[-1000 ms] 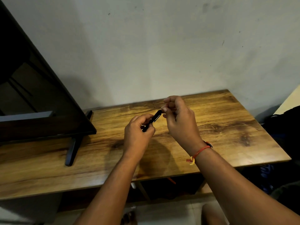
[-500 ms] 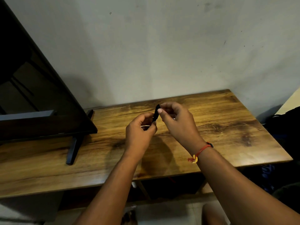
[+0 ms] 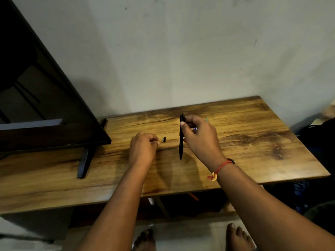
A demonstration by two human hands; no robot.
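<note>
My right hand [image 3: 201,140] pinches a black pen [image 3: 181,142] near its upper end. The pen stands almost upright, with its tip just above the wooden table [image 3: 253,142]. A small black pen part [image 3: 164,139] lies on the table to the left of the pen. My left hand [image 3: 143,151] hovers low over the table with its fingers curled, and its fingertips sit just left of that small part without touching it. Whether something thin is pinched between those fingers is unclear.
A black flat screen [image 3: 45,105] leans over the table's left side on a black foot [image 3: 85,160]. A grey wall runs behind. Dark bags [image 3: 319,138] lie off the right edge. My bare feet [image 3: 237,238] stand on the floor below the table's front edge.
The hands were together on the pen. Now they are apart: the left hand went down and left, a small black part lies on the table, and the right hand holds the pen upright.
</note>
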